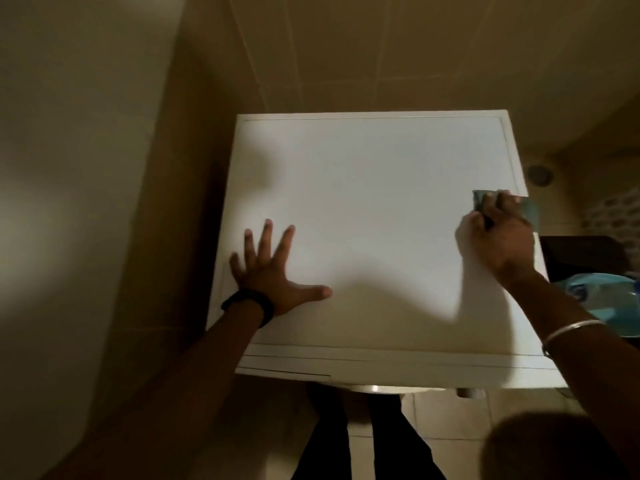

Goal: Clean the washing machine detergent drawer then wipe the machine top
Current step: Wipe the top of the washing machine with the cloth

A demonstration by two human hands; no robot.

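Looking down from the head view: white machine top (pixel 374 209) fills centre frame, set against a tiled wall (pixel 346 57). Left hand (pixel 273 271) flat on the near-left part of the top, palm down, fingers straight and spread, thumb out to the right; black wristband (pixel 251 304) on that wrist. Right hand (pixel 498 233) at the right edge of the top, well apart from the left, fingers curled over a green cloth (pixel 530 209) and pressing it to the surface; part of the cloth overhangs the right rim. Silver bangle (pixel 568 332) on the right forearm. Detergent drawer (pixel 287 370) at the front left of the machine, seen only as a seam line on the front panel, flush with it. Blue plastic item (pixel 602 299) just beside the machine on the right, partly hidden by the right arm; kind cannot be told. Dark object (pixel 585 251) behind it. Lighting dim; hard shadows of both arms across the top. Tiled floor (pixel 446 414) below the front edge.
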